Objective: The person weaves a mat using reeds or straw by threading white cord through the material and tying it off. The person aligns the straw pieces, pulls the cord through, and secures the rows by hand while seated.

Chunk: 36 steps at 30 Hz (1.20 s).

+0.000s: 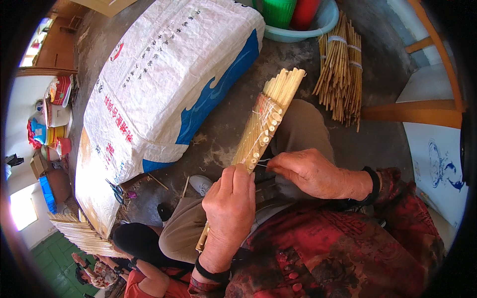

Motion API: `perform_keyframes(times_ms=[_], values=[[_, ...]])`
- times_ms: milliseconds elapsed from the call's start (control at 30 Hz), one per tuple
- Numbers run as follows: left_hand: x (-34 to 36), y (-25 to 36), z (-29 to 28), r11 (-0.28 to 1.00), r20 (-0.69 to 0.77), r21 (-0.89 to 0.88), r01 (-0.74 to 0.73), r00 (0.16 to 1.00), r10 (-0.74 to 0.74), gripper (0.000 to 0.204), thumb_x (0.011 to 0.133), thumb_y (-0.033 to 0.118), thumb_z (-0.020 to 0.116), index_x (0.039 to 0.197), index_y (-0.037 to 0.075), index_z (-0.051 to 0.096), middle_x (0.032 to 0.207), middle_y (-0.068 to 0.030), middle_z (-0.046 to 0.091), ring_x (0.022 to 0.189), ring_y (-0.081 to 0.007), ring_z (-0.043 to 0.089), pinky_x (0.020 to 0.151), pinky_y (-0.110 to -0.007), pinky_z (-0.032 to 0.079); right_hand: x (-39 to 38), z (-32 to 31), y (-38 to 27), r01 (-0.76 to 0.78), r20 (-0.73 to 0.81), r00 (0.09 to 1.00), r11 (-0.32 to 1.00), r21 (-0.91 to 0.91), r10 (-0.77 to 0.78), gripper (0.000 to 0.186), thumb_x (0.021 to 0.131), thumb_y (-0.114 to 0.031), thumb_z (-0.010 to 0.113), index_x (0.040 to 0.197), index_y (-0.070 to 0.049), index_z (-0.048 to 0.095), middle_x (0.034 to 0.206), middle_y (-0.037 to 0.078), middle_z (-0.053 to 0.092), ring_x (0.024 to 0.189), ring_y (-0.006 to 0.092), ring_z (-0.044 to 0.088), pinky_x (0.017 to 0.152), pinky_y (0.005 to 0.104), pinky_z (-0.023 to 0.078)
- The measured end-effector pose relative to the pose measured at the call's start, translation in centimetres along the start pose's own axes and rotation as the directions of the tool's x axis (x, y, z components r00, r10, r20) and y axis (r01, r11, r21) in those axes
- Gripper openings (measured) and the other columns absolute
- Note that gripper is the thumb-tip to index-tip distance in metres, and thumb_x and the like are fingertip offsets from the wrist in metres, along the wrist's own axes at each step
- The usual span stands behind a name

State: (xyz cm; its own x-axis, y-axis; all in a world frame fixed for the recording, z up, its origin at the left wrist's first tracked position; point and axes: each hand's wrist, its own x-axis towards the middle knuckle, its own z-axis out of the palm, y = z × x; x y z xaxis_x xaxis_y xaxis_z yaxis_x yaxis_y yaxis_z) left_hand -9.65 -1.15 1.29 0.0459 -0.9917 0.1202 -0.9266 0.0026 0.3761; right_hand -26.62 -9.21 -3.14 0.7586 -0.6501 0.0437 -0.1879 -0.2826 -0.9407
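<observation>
A strip of pale straw-coloured stalks [252, 130], tied together with thin white string, slants across my lap. Cut round stalk ends show along its right edge, and longer stalk tips stick out at the top. My left hand [229, 201] is wrapped around the lower part of the strip. Just to the right, my right hand [310, 174] pinches a thin white string [262, 163] that runs to the strip's edge next to my left fingers. The strip's lower end comes out below my left hand, partly covered by the wrist.
A large white-and-blue woven sack [164, 74] covers a block on the left, with scissors [117, 191] at its near edge. Tied stalk bundles [340, 74] lie at the far right beside a light-blue basin [303, 34]. Other people [149, 283] sit at lower left near a stalk mat [87, 238].
</observation>
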Motion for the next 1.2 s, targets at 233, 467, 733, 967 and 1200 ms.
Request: perform_keyframes(times_ms=[233,467,733,967,1200], values=[[0.2,-0.4,0.2,0.999,-0.008,-0.028,-0.024,1.0,0.024,0.019,0.077,0.004,0.066,0.092,0.002,0.055,0.082,-0.0106,0.055,0.061,-0.0274,0.057,0.054,-0.035,0.047,0.1,0.4,0.1,-0.013,-0.031,0.999,1.0,0.002,0.013,0.011,0.086,-0.008,0.059,0.096,-0.003,0.058,0.083,0.018,0.063,0.079,0.0351,0.063,0.063,0.0413,0.05],[0.2,-0.3,0.3,0.999,0.006,0.0,-0.051,0.999,0.051,0.018,0.077,0.005,0.065,0.092,0.002,0.055,0.081,-0.0108,0.054,0.061,-0.0267,0.057,0.055,-0.035,0.047,1.4,1.0,-0.3,-0.051,-0.005,0.999,0.998,0.02,0.051,0.015,0.086,-0.005,0.059,0.1,0.0,0.058,0.085,0.019,0.063,0.079,0.0371,0.063,0.064,0.0409,0.05],[-1.6,0.7,0.5,0.998,0.058,-0.069,-0.008,0.998,0.012,0.047,0.072,0.007,0.071,0.114,0.001,0.05,0.106,-0.0176,0.058,0.082,-0.0357,0.061,0.068,-0.039,0.051,0.3,-0.6,-0.3,-0.084,0.046,0.996,0.994,0.065,0.081,0.016,0.089,-0.009,0.059,0.103,-0.002,0.057,0.083,0.019,0.063,0.08,0.0377,0.063,0.064,0.0408,0.049],[-5.0,1.3,0.7,0.986,0.23,-0.126,-0.111,0.963,0.138,0.049,0.075,0.008,0.063,0.119,-0.007,0.047,0.117,-0.0204,0.055,0.098,-0.0337,0.058,0.087,-0.043,0.046,-3.5,-1.4,0.4,-0.33,0.043,0.942,0.943,-0.049,0.332,0.01,0.088,-0.006,0.059,0.095,0.002,0.058,0.076,0.016,0.059,0.066,0.0187,0.059,0.063,0.0309,0.047],[-5.1,1.9,1.2,0.968,0.214,-0.193,-0.16,0.956,0.2,0.043,0.078,0.008,0.052,0.117,-0.009,0.049,0.119,-0.0228,0.054,0.099,-0.0326,0.058,0.089,-0.043,0.046,-4.5,-2.1,0.2,-0.451,0.035,0.891,0.891,-0.049,0.453,0.008,0.09,-0.005,0.057,0.091,0.003,0.056,0.068,0.006,0.053,0.061,0.0114,0.051,0.058,0.0276,0.044]])
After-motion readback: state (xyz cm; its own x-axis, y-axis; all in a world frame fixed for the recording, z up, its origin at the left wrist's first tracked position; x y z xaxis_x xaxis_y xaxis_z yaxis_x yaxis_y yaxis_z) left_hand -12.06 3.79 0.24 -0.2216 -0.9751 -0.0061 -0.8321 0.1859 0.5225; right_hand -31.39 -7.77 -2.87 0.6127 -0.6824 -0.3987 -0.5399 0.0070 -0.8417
